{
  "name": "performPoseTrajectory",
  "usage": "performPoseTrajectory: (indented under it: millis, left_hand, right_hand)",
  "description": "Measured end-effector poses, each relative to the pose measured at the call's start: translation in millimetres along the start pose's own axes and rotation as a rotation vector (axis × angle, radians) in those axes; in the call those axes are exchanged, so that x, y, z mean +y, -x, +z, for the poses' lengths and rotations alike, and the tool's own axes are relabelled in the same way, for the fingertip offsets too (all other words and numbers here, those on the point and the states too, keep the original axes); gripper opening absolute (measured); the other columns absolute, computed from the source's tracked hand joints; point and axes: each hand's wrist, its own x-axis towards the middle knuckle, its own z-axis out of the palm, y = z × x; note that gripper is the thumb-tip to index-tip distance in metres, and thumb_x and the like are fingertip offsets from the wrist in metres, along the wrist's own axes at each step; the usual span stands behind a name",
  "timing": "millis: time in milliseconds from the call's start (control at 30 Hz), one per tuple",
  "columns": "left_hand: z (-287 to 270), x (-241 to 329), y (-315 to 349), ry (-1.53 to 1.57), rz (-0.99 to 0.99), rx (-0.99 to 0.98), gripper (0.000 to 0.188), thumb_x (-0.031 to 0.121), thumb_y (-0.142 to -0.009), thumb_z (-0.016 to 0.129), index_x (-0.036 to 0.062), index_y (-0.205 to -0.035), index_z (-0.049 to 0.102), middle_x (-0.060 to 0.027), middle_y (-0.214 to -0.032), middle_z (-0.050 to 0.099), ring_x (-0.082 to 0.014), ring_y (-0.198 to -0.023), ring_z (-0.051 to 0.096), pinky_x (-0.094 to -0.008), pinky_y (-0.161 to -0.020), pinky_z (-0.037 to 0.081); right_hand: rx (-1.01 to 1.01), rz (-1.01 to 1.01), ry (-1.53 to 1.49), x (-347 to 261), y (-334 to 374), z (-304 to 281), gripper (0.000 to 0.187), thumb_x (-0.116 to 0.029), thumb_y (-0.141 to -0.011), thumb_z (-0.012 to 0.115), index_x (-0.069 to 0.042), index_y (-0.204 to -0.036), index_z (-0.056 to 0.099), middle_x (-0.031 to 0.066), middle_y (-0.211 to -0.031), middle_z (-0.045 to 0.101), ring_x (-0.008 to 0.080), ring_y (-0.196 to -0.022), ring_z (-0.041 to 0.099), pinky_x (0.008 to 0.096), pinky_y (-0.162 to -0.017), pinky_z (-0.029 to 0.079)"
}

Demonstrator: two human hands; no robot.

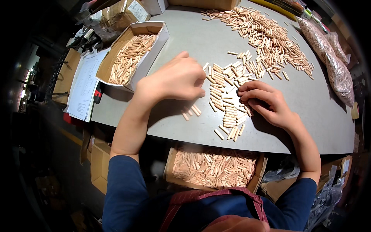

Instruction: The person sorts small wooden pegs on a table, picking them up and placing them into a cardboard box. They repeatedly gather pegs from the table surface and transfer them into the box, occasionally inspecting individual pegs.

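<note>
Short wooden dowel pins (230,116) lie in a loose patch on the grey table, many side by side in rows. My left hand (174,79) is held over the table left of this patch, fingers curled in; whether anything is inside them is hidden. Just below it, a few slightly blurred dowel pins (191,111) show near the table's front edge. At the patch's right side my right hand (268,102) is bent, its fingers a little apart and their tips at the pins. No pin is plainly gripped there.
A large heap of dowel pins (266,36) spreads at the back right, beside filled plastic bags (328,62). An open white box (152,54) of pins stands at the left, near papers (87,83). Below the front edge sits a cardboard box (169,176) full of pins.
</note>
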Motion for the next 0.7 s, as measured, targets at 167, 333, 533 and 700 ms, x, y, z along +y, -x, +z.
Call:
performPoseTrajectory:
  millis: [167, 333, 533, 700]
  left_hand:
    - [5.3, 2.9, -4.1, -0.03, 0.14, 0.134, 0.02, 0.021, -0.082, 0.079, 0.0067, -0.075, 0.067, -0.005, -0.076, 0.063, -0.0237, -0.086, 0.061, -0.0367, -0.092, 0.043]
    - [10.7, -0.1, -6.9, -0.081, 0.224, 0.3, 0.013, 0.015, -0.081, 0.074, 0.0059, -0.076, 0.067, -0.0075, -0.075, 0.061, -0.0253, -0.087, 0.061, -0.0389, -0.088, 0.045]
    - [-34.6, -55.5, 16.8, -0.46, -0.29, 0.906, 0.012, 0.016, -0.083, 0.075, 0.0055, -0.082, 0.071, -0.0081, -0.082, 0.071, -0.0288, -0.085, 0.068, -0.0402, -0.08, 0.051]
    - [-20.6, -91.4, 16.5, -0.381, -0.33, 0.941, 0.019, 0.023, -0.09, 0.073, 0.0065, -0.099, 0.076, -0.0102, -0.093, 0.073, -0.0295, -0.092, 0.068, -0.0416, -0.087, 0.051]
  right_hand:
    - [0.013, -0.019, 0.052, -1.1, -0.7, 1.4, 0.028, 0.014, -0.089, 0.061, 0.003, -0.113, 0.071, 0.0155, -0.13, 0.065, 0.0283, -0.121, 0.066, 0.0366, -0.101, 0.055]
    - [0.02, -0.031, 0.072, -0.9, -0.9, 2.3, 0.027, 0.012, -0.09, 0.063, 0.002, -0.114, 0.071, 0.0153, -0.13, 0.066, 0.0288, -0.121, 0.066, 0.0368, -0.102, 0.054]
    - [0.039, -0.108, 0.141, 0.5, -1.2, 2.5, 0.022, 0.01, -0.091, 0.064, 0.003, -0.112, 0.069, 0.0156, -0.126, 0.066, 0.0301, -0.113, 0.069, 0.037, -0.094, 0.058]
    - [0.044, -0.114, 0.146, 0.1, -3.8, 6.7, 0.021, 0.008, -0.092, 0.063, 0.003, -0.112, 0.068, 0.0156, -0.125, 0.066, 0.0307, -0.111, 0.07, 0.0373, -0.093, 0.058]
